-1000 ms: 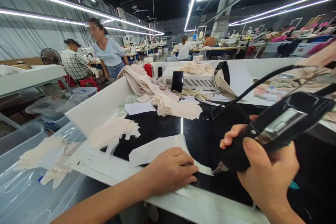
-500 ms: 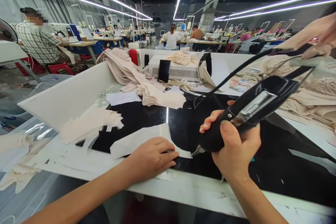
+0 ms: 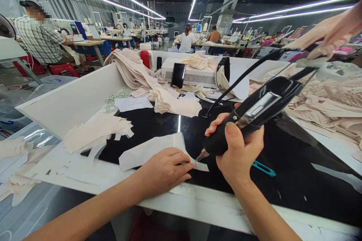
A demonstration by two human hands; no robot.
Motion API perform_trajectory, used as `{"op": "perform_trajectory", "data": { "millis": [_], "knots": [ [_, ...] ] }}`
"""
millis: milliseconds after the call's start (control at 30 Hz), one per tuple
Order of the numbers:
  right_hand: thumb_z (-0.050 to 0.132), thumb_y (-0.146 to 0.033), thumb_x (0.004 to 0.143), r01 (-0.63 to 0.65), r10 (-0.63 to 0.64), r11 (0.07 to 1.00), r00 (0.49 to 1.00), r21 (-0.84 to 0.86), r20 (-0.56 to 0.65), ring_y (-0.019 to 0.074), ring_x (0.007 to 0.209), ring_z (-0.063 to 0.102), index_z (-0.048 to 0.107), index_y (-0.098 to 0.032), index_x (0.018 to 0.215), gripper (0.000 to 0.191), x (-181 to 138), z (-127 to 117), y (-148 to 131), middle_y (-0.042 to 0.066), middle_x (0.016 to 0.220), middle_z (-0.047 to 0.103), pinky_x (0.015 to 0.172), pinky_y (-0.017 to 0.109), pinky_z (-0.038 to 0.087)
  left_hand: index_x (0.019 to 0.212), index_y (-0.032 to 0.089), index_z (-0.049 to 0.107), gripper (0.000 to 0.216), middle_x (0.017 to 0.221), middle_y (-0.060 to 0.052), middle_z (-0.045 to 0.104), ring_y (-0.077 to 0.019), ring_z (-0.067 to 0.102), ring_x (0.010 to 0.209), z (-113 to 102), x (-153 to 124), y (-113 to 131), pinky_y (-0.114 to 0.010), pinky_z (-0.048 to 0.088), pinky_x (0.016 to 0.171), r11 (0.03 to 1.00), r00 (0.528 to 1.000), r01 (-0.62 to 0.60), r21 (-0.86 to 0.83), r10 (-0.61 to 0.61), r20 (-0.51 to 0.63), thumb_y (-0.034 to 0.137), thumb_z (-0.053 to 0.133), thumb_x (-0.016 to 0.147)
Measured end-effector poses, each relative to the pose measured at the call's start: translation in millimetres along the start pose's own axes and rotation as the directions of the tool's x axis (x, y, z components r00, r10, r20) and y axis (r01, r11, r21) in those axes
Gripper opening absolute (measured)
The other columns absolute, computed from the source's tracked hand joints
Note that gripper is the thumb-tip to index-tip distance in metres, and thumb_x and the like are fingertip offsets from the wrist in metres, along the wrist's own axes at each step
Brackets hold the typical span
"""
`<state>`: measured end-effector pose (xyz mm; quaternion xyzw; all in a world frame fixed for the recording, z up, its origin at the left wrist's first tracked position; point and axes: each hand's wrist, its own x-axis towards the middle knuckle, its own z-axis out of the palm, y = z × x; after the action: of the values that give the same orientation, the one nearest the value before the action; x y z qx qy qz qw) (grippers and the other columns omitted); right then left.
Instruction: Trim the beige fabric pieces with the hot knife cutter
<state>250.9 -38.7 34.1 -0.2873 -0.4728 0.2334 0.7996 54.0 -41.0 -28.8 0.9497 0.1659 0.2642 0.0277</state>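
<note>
My left hand (image 3: 168, 167) lies flat on a white fabric piece (image 3: 149, 150), its fingers stretched toward the narrow right end. In my right hand (image 3: 240, 154) is a black corded hand tool (image 3: 251, 111), gripped by its thick front part. The tool's pointed metal tip (image 3: 201, 155) meets the fabric's narrow end, close beside my left fingertips. Beneath the fabric is a glossy black work surface (image 3: 212, 179). A teal slim tool (image 3: 264, 168) lies just right of my right wrist.
Stacked cream fabric pieces (image 3: 172, 101) lie behind, with more at left (image 3: 97, 131) and right (image 3: 333, 94). A phone (image 3: 178, 75) leans on a vented white box (image 3: 198, 77). Another person's blurred hand (image 3: 325, 37) is near the tool's rear. A white side panel (image 3: 73, 98) borders the left.
My right hand and the black hand tool have moved left, bringing the tip from the fabric's far right end closer to my left fingertips. More of the teal tool shows. My left hand barely moved.
</note>
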Motion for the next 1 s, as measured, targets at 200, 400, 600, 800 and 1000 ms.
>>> {"op": "perform_trajectory", "data": {
  "millis": [200,400,600,800,1000],
  "knots": [
    [0.089,-0.041,0.092,-0.002,0.003,1.000,1.000,-0.030,0.010,0.0126,0.060,0.067,0.061,-0.026,0.108,0.035,-2,2,2,-0.006,0.083,0.073,0.057,0.029,0.060,0.128,0.013,0.075,0.026,0.119,-0.011,0.078,-0.0233,0.075,0.113,2,1,0,-0.039,0.062,0.109,1.000,1.000,-0.004,0.000,0.004,-0.015,0.030,0.059,0.116],
    [0.086,-0.039,0.094,-0.009,0.011,0.998,1.000,-0.064,0.017,0.0137,0.061,0.067,0.060,-0.027,0.106,0.031,-2,2,0,-0.006,0.083,0.072,0.058,0.030,0.060,0.129,0.013,0.075,0.025,0.120,-0.010,0.078,-0.0230,0.075,0.113,2,1,1,-0.039,0.062,0.109,1.000,1.000,-0.001,0.005,0.001,-0.017,0.029,0.062,0.115],
    [0.087,-0.037,0.089,0.007,-0.010,0.998,0.998,-0.062,-0.054,0.0143,0.060,0.065,0.063,-0.027,0.112,0.035,2,-5,-8,-0.006,0.082,0.070,0.054,0.029,0.058,0.125,0.014,0.075,0.022,0.118,-0.010,0.077,-0.0227,0.075,0.112,4,1,1,-0.039,0.063,0.108,1.000,1.000,-0.002,0.019,0.002,-0.015,0.029,0.062,0.115],
    [0.087,-0.037,0.090,0.003,-0.007,0.997,0.999,-0.076,-0.053,0.0138,0.059,0.065,0.063,-0.026,0.112,0.034,-1,-8,-7,-0.006,0.082,0.072,0.054,0.029,0.060,0.127,0.013,0.074,0.023,0.118,-0.011,0.077,-0.0234,0.074,0.112,2,2,1,-0.040,0.063,0.108,1.000,1.000,-0.003,0.010,0.003,-0.005,0.029,0.060,0.116],
    [0.087,-0.037,0.090,-0.024,0.020,0.998,0.998,-0.054,-0.060,0.0136,0.059,0.065,0.063,-0.026,0.107,0.031,-1,-4,-11,-0.005,0.082,0.071,0.053,0.028,0.059,0.126,0.013,0.075,0.024,0.118,-0.010,0.077,-0.0233,0.074,0.111,0,2,1,-0.039,0.063,0.107,1.000,1.000,-0.001,-0.001,0.001,-0.008,0.027,0.059,0.116]
  ]
}}
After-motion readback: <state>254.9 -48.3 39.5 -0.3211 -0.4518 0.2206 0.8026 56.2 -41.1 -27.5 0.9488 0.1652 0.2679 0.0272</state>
